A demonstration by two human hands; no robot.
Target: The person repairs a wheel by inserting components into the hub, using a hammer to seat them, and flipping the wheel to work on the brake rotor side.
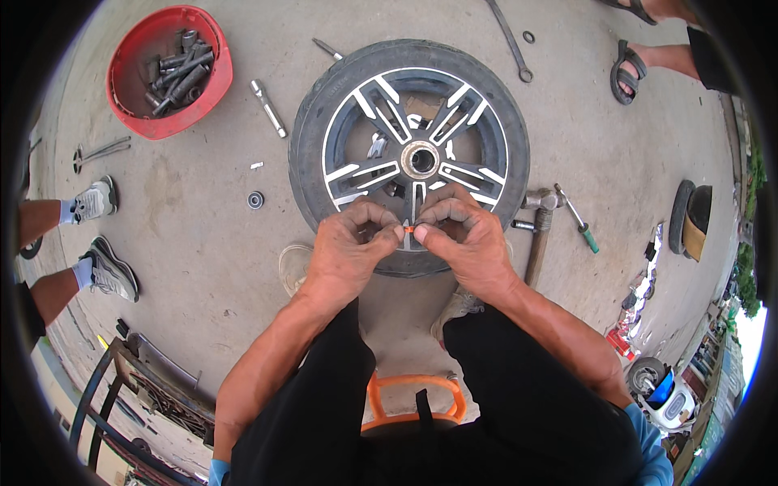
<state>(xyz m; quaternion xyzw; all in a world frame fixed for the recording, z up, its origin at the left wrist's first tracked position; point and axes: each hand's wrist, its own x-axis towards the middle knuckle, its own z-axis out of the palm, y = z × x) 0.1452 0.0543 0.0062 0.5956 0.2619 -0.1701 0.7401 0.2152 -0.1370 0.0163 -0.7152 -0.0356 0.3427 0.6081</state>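
Note:
A small orange piece (409, 229), too tiny to name, is pinched between the fingertips of my left hand (350, 249) and my right hand (468, 240). Both hands are closed and meet over the near rim of a wheel. That wheel lies flat on the ground, with a black tire (306, 134) and a black and silver alloy rim (373, 174). In its hub sits a round metal bearing seat (421, 160) with a dark bore. Part of the near spoke is hidden by my fingers.
A red bowl-shaped container (220, 97) holds several sockets. Around the wheel lie a socket wrench (268, 108), a bearing (255, 199), a long spanner (509, 40), a hammer (541, 219) and a green-handled screwdriver (583, 227). People's feet stand left and upper right.

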